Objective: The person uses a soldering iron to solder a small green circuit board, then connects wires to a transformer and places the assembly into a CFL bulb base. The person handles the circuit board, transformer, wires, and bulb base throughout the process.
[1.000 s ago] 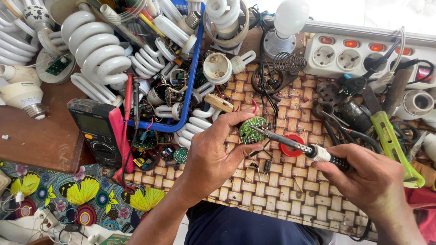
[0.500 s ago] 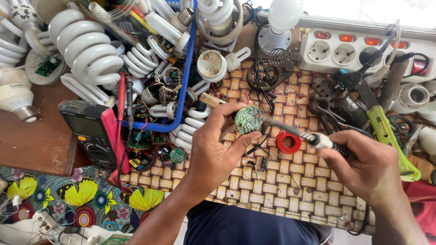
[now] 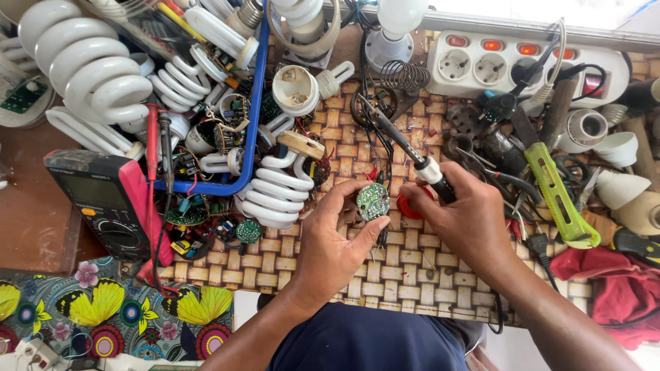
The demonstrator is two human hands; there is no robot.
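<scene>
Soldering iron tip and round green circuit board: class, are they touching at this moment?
Apart. The head view shows the soldering iron in the right hand with its tip pointing up and away, well clear of the circuit board pinched in the left hand.

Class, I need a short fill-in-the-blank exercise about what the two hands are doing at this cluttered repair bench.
1. The left hand pinches a small round green ____.
2. The right hand grips a soldering ____, tip pointing away.
3. Left of the woven mat lies a ____ with a red edge.

Missing words: circuit board; iron; multimeter.
</scene>
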